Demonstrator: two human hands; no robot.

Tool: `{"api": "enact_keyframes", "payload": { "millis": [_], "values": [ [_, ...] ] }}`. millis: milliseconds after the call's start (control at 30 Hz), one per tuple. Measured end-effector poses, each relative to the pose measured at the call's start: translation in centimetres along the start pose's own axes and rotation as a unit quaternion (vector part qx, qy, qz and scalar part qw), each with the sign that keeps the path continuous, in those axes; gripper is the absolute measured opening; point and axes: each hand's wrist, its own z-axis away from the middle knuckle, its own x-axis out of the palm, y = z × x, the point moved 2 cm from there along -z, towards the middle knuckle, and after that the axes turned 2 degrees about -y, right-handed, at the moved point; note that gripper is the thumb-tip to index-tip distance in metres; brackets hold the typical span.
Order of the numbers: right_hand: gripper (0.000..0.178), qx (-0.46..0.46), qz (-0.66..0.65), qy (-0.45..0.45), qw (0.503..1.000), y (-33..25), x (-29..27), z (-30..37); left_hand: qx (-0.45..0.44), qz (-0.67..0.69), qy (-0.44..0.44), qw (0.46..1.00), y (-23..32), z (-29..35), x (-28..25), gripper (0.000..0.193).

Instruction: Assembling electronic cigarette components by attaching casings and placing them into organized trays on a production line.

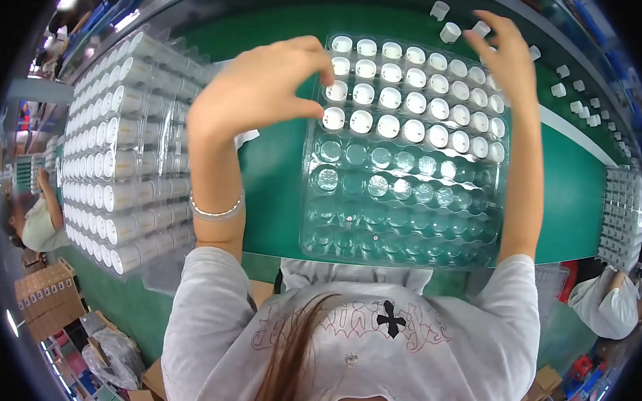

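clear tray (pixel 405 236) lying flat, long axis left-right

In front of you a tray (pixel 314 200) lies on the table (pixel 572 183), its far rows filled with caps (pixel 390 97) and its near rows bare. A stack of filled trays (pixel 123 149) stands to your left, and loose caps (pixel 566 89) lie scattered behind it on the right.

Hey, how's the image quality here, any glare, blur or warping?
Head view: strong fisheye bending, the green table edge curving and the corners black; overhead light glints off the clear plastic tray; the white caps look slightly blown out; both hands are fairly sharp.
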Motion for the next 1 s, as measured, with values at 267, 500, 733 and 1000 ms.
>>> {"api": "enact_keyframes", "payload": {
  "millis": [267,500,733,1000],
  "values": [
    [0.056,0.052,-0.048,-0.166,0.984,11.2,5.7,-3.5,0.020,0.036,-0.014,0.999,-0.2,1.5,-1.2,0.050],
    [0.052,-0.015,0.187,-0.056,0.981,13.5,10.1,-7.9,0.061,0.058,-0.030,0.996,0.3,0.8,-1.3,0.053],
    [0.047,-0.026,-0.065,-0.033,0.997,6.1,5.8,-6.9,0.194,-0.028,0.143,0.970,0.0,-1.7,0.0,0.046],
    [0.051,0.012,-0.564,-0.218,0.796,-9.3,-0.3,3.3,0.329,-0.184,0.463,0.802,1.9,-5.0,1.0,0.053]
  ]
}}
